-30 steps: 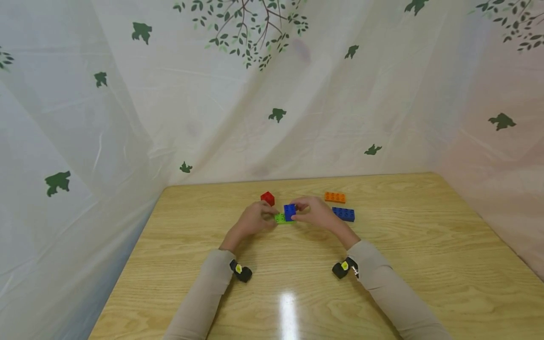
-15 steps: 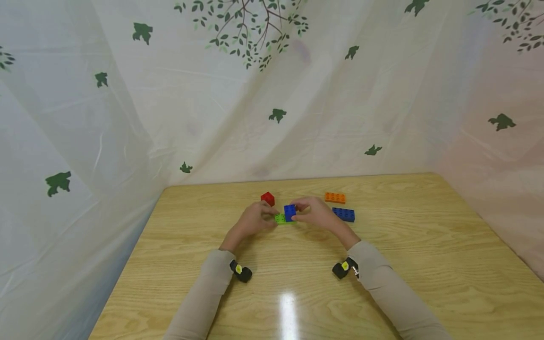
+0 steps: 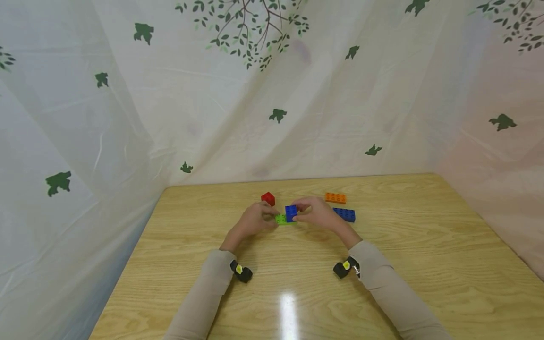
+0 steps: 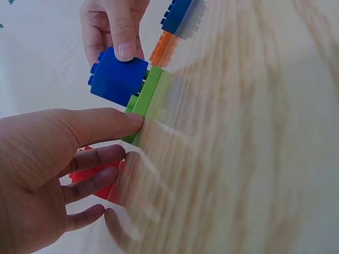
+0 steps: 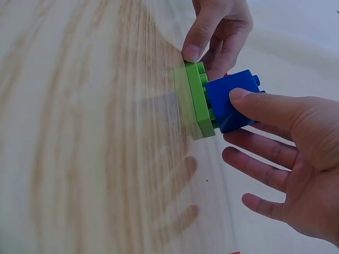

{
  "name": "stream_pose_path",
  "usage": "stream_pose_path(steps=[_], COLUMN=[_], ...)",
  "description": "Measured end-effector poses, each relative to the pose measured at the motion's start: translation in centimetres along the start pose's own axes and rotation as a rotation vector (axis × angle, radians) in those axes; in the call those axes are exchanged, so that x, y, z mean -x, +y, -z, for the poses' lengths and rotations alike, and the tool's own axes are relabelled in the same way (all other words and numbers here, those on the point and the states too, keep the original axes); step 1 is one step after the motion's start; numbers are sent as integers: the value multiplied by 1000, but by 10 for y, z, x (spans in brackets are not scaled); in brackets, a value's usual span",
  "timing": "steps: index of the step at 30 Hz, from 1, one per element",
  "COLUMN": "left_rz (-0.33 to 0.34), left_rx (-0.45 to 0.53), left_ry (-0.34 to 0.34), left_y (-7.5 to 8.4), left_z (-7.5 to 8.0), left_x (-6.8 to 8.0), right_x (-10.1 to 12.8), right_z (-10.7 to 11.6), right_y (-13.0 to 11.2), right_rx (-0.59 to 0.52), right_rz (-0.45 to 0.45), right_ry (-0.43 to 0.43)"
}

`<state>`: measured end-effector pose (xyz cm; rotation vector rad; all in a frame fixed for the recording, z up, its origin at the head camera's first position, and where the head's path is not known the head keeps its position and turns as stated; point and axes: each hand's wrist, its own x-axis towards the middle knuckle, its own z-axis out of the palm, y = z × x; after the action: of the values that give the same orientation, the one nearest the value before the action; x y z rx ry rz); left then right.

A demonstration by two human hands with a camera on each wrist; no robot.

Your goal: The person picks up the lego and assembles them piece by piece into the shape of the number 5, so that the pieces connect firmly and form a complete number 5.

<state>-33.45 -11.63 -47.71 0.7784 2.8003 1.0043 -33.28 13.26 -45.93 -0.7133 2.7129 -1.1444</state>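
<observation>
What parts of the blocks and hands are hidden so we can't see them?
- Green plate: in the head view, both hands cover its ends.
- Blue cube: whether it is pressed fully down; too small in the head view, and unclear in the wrist views.
- Red block: in the left wrist view, the left hand's fingers hide most of it.
- Orange block and long blue block: blurred there, cut by the top edge.
</observation>
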Motion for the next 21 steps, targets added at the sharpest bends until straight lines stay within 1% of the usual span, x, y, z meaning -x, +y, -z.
stream_pose_path(steps=[6,13,21], left_rz=[1,-18,-4], left_rx=[10,0,22], left_ry=[-5,-5,-8], left_y=[1,0,0], left_z=[0,-1,-1], left_x=[1,0,0], right_x=[1,1,0], right_z=[3,4,5], right_y=[-1,0,3], right_rx=[-15,-15,-23], right_rz=[6,15,13], right_ry=[-8,-10,-18])
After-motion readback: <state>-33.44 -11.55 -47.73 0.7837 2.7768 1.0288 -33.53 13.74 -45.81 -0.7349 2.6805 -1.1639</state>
